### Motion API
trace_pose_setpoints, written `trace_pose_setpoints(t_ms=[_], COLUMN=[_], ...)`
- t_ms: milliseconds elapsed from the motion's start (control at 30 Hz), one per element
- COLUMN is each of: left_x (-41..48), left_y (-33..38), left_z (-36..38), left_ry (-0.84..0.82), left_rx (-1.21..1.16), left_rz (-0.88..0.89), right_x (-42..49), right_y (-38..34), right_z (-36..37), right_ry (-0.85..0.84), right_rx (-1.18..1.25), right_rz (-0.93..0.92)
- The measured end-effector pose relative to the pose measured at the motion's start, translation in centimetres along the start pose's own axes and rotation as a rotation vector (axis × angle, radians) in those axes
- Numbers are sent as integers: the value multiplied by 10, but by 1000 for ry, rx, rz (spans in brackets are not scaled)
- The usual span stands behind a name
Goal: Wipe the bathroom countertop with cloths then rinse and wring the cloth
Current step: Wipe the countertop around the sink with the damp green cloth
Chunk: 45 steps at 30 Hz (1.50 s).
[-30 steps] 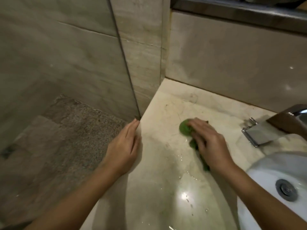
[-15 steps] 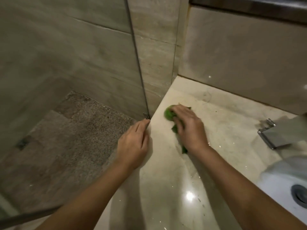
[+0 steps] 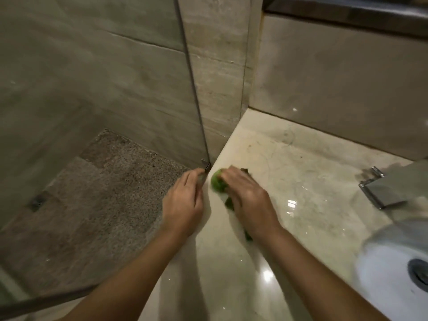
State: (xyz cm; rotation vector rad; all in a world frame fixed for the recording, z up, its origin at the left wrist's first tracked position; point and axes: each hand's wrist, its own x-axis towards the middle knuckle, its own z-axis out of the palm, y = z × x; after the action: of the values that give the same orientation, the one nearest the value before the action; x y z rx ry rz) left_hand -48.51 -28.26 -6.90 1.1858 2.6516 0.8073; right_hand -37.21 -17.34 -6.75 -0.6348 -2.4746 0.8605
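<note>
Two bare forearms are reaching in from the near edge. One white sink (image 3: 389, 281) is sitting near and to the right of the cloth, and its single drain (image 3: 420, 271) is showing at the frame's edge. The left hand (image 3: 183, 205) is lying just left of the cloth, palm down along the surface's (image 3: 301, 172) edge, its fingers (image 3: 193, 179) nearly straight and holding nothing. The right hand (image 3: 250, 200) is pressing down on the one green cloth (image 3: 217, 183), fingers lying almost flat over its bunched top. A darker tail is trailing under the wrist. The cloth is lying on the wet surface at its left edge. Just beyond it, one metal clip (image 3: 206, 165) is meeting one glass panel (image 3: 92, 100). Well to its right, one chrome fitting (image 3: 382, 193) is standing.
</note>
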Motion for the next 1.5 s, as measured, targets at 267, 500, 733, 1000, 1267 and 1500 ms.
trace_pose_setpoints(t_ms=[267,500,733,1000,1267,1500], left_x=[2,-3,13,38,37,37], left_y=[0,-3,49,63,71,72], left_z=[4,-1,20,56,53,52], left_ry=[5,-12,-23,-172,-178,-177], left_rx=[-51,32,88,62,38,0], left_rz=[63,180,517,647,615,590], right_x=[-10,-78,-75,-86,-46,-93], right_y=[41,28,55,79,84,95], right_z=[-42,-46,-90,-93,-104,-127], right_ry=[140,-30,99,100,208,149], right_rx=[-58,3,-330,-204,-94,-162], right_rz=[164,14,-15,1,223,157])
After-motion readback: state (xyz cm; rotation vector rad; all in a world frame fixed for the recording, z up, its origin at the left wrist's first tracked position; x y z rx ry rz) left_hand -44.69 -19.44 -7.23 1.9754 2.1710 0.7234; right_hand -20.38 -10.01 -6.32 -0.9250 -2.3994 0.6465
